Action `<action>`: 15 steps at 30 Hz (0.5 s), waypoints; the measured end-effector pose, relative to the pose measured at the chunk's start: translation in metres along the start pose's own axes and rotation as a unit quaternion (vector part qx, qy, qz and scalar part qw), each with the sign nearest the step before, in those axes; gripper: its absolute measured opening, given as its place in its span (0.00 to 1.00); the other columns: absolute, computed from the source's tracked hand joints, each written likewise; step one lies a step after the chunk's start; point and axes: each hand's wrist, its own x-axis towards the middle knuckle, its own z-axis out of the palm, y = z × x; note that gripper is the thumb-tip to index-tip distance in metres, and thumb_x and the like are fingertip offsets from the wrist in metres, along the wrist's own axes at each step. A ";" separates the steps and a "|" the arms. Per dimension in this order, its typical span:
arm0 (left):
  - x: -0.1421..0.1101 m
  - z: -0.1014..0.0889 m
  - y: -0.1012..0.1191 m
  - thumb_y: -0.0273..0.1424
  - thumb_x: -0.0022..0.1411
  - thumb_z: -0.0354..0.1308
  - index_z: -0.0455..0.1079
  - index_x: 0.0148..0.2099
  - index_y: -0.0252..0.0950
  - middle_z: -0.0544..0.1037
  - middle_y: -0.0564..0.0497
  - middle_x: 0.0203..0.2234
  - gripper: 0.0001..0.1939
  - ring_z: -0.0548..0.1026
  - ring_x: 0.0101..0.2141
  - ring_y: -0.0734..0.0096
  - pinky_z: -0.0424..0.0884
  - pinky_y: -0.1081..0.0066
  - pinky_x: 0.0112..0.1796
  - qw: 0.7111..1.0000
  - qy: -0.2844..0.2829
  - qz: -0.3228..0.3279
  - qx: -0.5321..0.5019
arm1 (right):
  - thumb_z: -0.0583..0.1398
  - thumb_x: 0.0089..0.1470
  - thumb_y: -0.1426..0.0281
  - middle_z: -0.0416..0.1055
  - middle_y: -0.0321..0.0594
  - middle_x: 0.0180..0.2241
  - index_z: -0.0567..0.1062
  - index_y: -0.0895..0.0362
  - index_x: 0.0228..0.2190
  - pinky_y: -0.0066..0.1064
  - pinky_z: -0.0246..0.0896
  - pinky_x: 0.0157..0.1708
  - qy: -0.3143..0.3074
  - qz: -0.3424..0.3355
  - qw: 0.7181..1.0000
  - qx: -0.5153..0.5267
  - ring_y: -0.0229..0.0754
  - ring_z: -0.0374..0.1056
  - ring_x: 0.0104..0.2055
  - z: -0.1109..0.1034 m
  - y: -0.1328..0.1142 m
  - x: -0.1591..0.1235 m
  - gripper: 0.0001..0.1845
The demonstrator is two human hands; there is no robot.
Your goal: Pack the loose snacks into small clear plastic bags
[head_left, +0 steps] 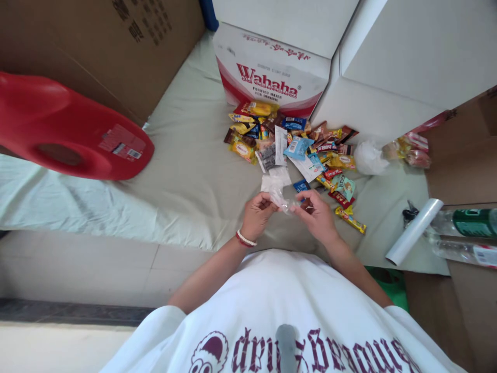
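Between both hands is a small clear plastic bag (280, 200), crumpled and see-through. My left hand (258, 213), with red and white bracelets at the wrist, pinches its left side. The fingers of my right hand (316, 215) are closed on its right end. Just beyond lie white packets (276, 177), partly behind the bag. A loose pile of wrapped snacks (297, 147) in yellow, blue, red and brown spreads behind the hands. One yellow snack bar (350, 220) rests apart, to the right of my right hand.
A Wahaha carton (272, 72) stands behind the pile, beside white boxes (404, 57). On the left is a large red jug (73, 129). A white plastic bundle (370, 158), a plastic roll (414, 232) and clear bottles (471, 223) lie right. Pale cloth (186, 129) covers the surface.
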 end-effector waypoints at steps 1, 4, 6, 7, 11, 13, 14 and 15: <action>0.001 0.001 -0.001 0.43 0.50 0.75 0.73 0.35 0.36 0.80 0.54 0.27 0.19 0.78 0.28 0.74 0.76 0.71 0.35 1.000 -0.001 0.001 -0.010 | 0.67 0.57 0.61 0.75 0.38 0.39 0.78 0.52 0.40 0.29 0.63 0.29 -0.011 -0.001 1.000 0.005 0.38 0.67 0.31 0.003 0.001 0.000 0.12; 0.001 0.005 0.001 0.43 0.51 0.74 0.72 0.37 0.37 0.82 0.53 0.31 0.19 0.79 0.31 0.74 0.76 0.71 0.36 1.000 0.009 -0.005 -0.014 | 0.64 0.60 0.64 0.74 0.37 0.33 0.78 0.53 0.37 0.30 0.64 0.31 -0.011 -0.018 1.000 -0.013 0.38 0.66 0.29 0.009 0.001 -0.002 0.07; 0.002 0.005 0.004 0.43 0.53 0.73 0.71 0.38 0.37 0.82 0.51 0.34 0.19 0.80 0.33 0.72 0.77 0.70 0.38 1.000 0.015 -0.012 -0.013 | 0.61 0.62 0.64 0.73 0.37 0.31 0.79 0.53 0.35 0.31 0.64 0.33 0.023 -0.038 0.998 -0.044 0.40 0.66 0.29 0.007 0.000 -0.004 0.07; 0.001 0.004 0.006 0.42 0.53 0.73 0.71 0.38 0.37 0.82 0.50 0.35 0.20 0.80 0.34 0.72 0.77 0.69 0.39 1.000 0.017 -0.015 -0.013 | 0.61 0.63 0.64 0.74 0.38 0.32 0.79 0.52 0.36 0.32 0.65 0.34 0.036 -0.052 0.996 -0.061 0.41 0.67 0.31 0.005 0.000 -0.005 0.08; 0.001 0.000 0.015 0.50 0.56 0.68 0.71 0.40 0.37 0.80 0.50 0.34 0.23 0.79 0.33 0.71 0.76 0.71 0.34 0.998 0.013 -0.055 -0.005 | 0.56 0.66 0.66 0.76 0.43 0.39 0.82 0.49 0.41 0.37 0.66 0.42 0.004 -0.123 0.982 -0.145 0.46 0.70 0.41 -0.003 0.000 -0.007 0.13; 0.000 0.000 0.020 0.58 0.62 0.58 0.72 0.45 0.37 0.80 0.46 0.39 0.28 0.80 0.37 0.67 0.76 0.70 0.32 0.996 -0.013 -0.087 0.000 | 0.55 0.66 0.69 0.75 0.43 0.40 0.83 0.48 0.43 0.38 0.65 0.42 -0.023 -0.143 0.970 -0.195 0.48 0.68 0.43 -0.005 0.001 -0.008 0.16; -0.001 0.000 0.022 0.59 0.63 0.55 0.72 0.48 0.37 0.80 0.44 0.42 0.30 0.80 0.39 0.65 0.76 0.70 0.32 0.995 -0.029 -0.097 0.015 | 0.55 0.66 0.70 0.75 0.43 0.40 0.83 0.47 0.44 0.38 0.64 0.42 -0.030 -0.148 0.965 -0.217 0.48 0.67 0.43 -0.006 0.002 -0.008 0.16; -0.001 0.000 0.025 0.59 0.62 0.56 0.72 0.50 0.37 0.80 0.43 0.44 0.31 0.80 0.40 0.64 0.76 0.69 0.33 0.993 -0.047 -0.101 0.042 | 0.55 0.65 0.71 0.75 0.43 0.40 0.83 0.47 0.44 0.38 0.64 0.42 -0.036 -0.152 0.960 -0.231 0.48 0.66 0.43 -0.006 0.002 -0.008 0.17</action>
